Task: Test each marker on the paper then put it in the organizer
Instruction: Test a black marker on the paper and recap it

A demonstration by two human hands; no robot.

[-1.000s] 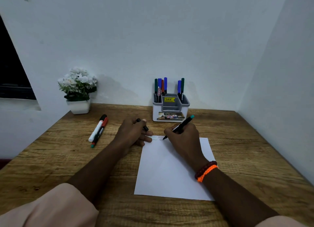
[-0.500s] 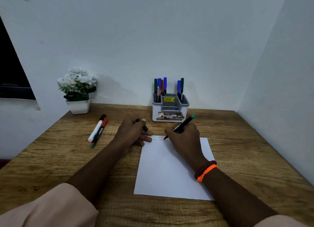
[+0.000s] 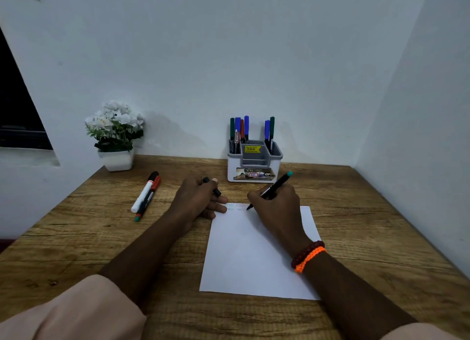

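My right hand (image 3: 276, 203) grips a black marker with a teal end (image 3: 277, 184), its tip touching the top edge of the white paper (image 3: 254, 258) beside faint zigzag scribbles (image 3: 237, 206). My left hand (image 3: 197, 199) rests at the paper's top left corner, fingers curled round a black marker cap (image 3: 215, 190). The white and grey organizer (image 3: 254, 165) stands behind the hands at the wall, with several blue, green and red markers upright in it. Two markers lie on the table at the left: a white one with a black cap (image 3: 144, 192) and a black one with a red cap (image 3: 149, 198).
A small white pot of white flowers (image 3: 115, 136) stands at the back left of the wooden table (image 3: 368, 225). Walls close the table at the back and on the right. A dark window opening is at the far left.
The marker tip has shifted slightly left along the top of the paper, and the scribbles have grown a little. The left hand has stayed in place.
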